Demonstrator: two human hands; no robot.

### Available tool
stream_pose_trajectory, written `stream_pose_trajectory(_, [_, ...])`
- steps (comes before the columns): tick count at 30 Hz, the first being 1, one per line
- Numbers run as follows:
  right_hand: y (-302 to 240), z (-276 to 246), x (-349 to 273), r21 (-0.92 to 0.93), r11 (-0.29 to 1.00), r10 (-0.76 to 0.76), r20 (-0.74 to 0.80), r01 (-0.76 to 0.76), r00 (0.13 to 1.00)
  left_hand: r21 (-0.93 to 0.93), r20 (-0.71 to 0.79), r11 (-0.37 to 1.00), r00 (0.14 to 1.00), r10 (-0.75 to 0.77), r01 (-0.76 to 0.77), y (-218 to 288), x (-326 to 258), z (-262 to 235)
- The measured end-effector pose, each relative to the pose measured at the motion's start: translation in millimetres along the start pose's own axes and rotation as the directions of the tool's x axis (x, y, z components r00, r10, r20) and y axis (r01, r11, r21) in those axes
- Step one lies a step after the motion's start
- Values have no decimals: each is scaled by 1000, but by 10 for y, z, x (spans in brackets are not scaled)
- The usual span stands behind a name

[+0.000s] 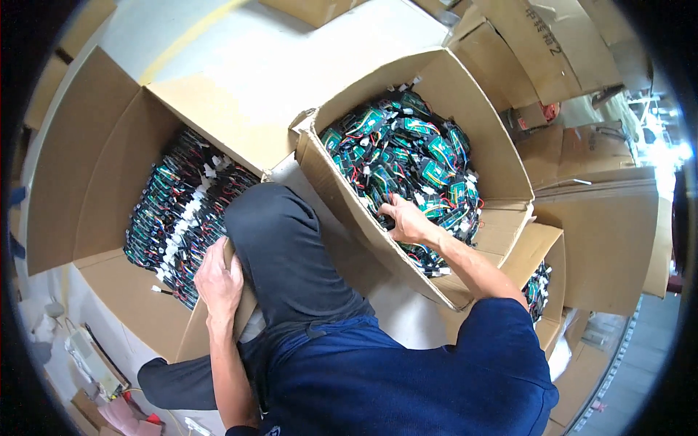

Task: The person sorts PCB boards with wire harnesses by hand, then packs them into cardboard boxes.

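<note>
Rowed boards (154,211) left, jumbled green boards (440,151) right
Your left hand (220,282) lies half-curled on the right edge of the left cardboard box (110,185); your right hand (407,220) dips inside the right box (494,149) by its near-left edge. Whether either grips cannot be told. Tugging could snag thin, tangled wires (362,129).

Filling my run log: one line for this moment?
left hand: at edge of left carton | right hand: among jumbled wired boards in right carton
</note>
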State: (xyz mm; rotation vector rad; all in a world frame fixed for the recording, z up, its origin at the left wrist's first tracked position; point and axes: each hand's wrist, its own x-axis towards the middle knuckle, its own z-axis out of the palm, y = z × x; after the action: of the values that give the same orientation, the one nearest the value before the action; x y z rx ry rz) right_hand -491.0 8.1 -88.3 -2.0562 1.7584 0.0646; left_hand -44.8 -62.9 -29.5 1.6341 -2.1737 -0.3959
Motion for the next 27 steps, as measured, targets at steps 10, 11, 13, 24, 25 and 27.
stream_pose_trajectory(10, [149, -512, -233, 533, 802, 273, 75, -269, 959, -78, -20, 997, 1000, 17, -18, -19, 12, -24])
stream_pose_trajectory(11, [206, -659, -311, 621, 727, 315, 76, -292, 946, -87, -14, 996, 1000, 18, -19, 2, 40, 1])
stream_pose_trajectory(13, [179, -1123, -466, 696, 645, 419, 23, -316, 908, -111, -17, 993, 1000, 24, -26, 42, 65, 25])
stream_pose_trajectory(24, [-638, -2710, -490, 779, 533, 136, -465, 331, 875, -689, -253, 713, 965, -66, -132, 626, 520, -627])
stream_pose_trajectory(25, [-835, -2760, -416, 766, 545, 86, -456, 342, 886, -875, -150, 476, 985, -85, -93, 703, 564, -616])
stream_pose_trajectory(27, [-1309, -2880, -303, 758, 546, -31, -408, 357, 913, -999, 17, 38, 1000, -10, 17, 845, 668, -608])
